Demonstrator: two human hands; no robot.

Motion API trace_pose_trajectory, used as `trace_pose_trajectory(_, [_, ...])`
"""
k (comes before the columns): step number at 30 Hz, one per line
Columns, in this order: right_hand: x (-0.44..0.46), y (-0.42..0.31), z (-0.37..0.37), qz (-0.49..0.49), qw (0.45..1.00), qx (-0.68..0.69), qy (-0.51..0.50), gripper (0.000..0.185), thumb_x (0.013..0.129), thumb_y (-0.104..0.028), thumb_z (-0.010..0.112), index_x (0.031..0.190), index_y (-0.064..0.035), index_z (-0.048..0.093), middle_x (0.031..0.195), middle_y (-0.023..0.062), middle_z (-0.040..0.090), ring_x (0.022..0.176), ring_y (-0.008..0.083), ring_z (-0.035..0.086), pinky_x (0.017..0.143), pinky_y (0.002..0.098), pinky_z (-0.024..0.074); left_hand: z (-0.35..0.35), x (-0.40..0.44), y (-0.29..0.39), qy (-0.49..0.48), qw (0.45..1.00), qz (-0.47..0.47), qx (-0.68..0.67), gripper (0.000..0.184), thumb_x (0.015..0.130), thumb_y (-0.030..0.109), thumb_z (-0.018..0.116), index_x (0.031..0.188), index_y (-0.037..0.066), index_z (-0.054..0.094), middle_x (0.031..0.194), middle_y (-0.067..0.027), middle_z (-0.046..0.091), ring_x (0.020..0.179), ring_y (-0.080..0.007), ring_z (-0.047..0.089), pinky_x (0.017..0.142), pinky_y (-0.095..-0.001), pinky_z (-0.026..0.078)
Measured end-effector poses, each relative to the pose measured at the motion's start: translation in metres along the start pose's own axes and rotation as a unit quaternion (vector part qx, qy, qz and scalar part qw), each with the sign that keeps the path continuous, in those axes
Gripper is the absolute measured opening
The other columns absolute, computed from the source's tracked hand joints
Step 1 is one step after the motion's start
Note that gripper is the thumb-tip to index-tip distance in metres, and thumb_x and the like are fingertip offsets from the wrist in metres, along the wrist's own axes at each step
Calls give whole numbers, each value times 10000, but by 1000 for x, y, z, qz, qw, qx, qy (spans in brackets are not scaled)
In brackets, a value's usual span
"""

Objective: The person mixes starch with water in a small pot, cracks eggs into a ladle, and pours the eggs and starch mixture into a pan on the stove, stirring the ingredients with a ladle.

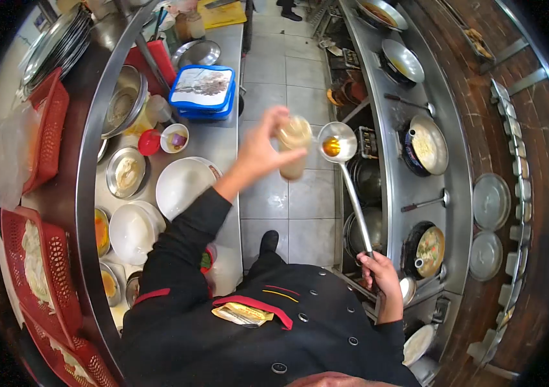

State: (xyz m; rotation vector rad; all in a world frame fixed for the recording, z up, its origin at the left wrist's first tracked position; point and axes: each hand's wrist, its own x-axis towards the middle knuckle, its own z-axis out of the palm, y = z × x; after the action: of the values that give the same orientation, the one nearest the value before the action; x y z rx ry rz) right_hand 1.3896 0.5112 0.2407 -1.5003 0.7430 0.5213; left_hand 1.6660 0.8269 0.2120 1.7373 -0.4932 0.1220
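My left hand is closed around a clear jar with pale brownish contents, held over the aisle and slightly blurred. Just right of the jar is the bowl of a metal ladle, holding a small pool of amber liquid. Jar and ladle rim look very close; I cannot tell whether they touch. My right hand grips the dark end of the ladle's long handle, near the front of my black jacket.
On the left counter are white bowls, a blue-lidded container and a small cup. Red baskets sit farther left. Along the right stove stand a pan, a pan of food and another ladle.
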Motion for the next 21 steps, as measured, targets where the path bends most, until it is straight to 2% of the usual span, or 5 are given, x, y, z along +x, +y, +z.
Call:
trace_pose_trajectory(3, [4,-2,-8,-13,1000,11,3,209,949,-224,671,1032,-32,654,618,-29,503,473,71,462,417,229,364,-78,45,9,124,974,138,126,759,698,258,892,1319,101,484,1193,-86,623,1080,-223,640,892,-352,535])
trace_pose_trajectory(8, [4,-3,-16,-19,999,33,34,211,953,-219,659,1034,-24,642,628,-18,498,473,78,456,421,237,361,-184,105,21,188,956,125,190,751,698,202,850,1360,109,510,1203,-130,626,1092,-255,642,903,-380,539])
trace_pose_trajectory(10, [4,0,-19,-20,998,45,32,213,954,-223,657,1037,-28,640,636,-16,498,473,81,457,421,238,362,-224,124,-7,238,846,162,449,727,702,243,828,1352,105,531,1199,-169,617,1070,-324,637,919,-407,529])
trace_pose_trajectory(17, [-13,16,-32,-18,995,61,74,231,958,-246,651,1051,-36,631,631,-19,510,458,80,458,400,232,364,-277,144,-115,216,837,-18,502,631,666,333,827,1201,75,615,1186,-193,611,1079,-376,611,905,-462,517])
trace_pose_trajectory(21, [-39,22,-47,-11,991,74,110,256,961,-265,647,1064,-31,633,597,-24,495,418,71,456,372,232,355,-329,153,-244,107,848,81,513,277,828,305,704,995,85,727,1002,-165,693,1000,-367,641,890,-455,504])
